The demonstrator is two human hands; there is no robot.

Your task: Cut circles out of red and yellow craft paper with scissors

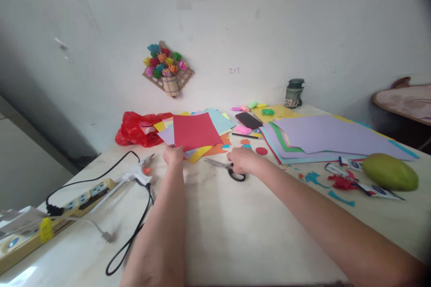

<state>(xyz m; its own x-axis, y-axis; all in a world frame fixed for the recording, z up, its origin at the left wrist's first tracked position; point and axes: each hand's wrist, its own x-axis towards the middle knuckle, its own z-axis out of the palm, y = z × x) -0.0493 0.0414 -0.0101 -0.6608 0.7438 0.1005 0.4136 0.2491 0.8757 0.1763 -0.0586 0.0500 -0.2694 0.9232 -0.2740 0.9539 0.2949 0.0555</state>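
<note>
My left hand (pixel 174 155) is closed at the near left corner of a red paper sheet (pixel 195 131), its fingertips pinching the edge. The red sheet lies on top of several coloured papers, with a light blue sheet (pixel 218 119) and a yellow sheet (pixel 201 154) showing beneath. To the right, my right hand (pixel 240 160) is curled over the scissors (pixel 237 176), which lie on the table with blades pointing left and a black handle loop showing below the fingers. Partly hidden by the hand is how the fingers hold the other loop. Beyond it lies a red paper disc (pixel 261 150).
A red plastic bag (pixel 134 130) sits at the back left. Nearer are a glue gun (pixel 141 172) with its cord and a power strip (pixel 84 199). On the right lie large purple paper (pixel 330 133), paper scraps (pixel 313 178) and a green fruit (pixel 389 171). A phone (pixel 248 120) lies at the back.
</note>
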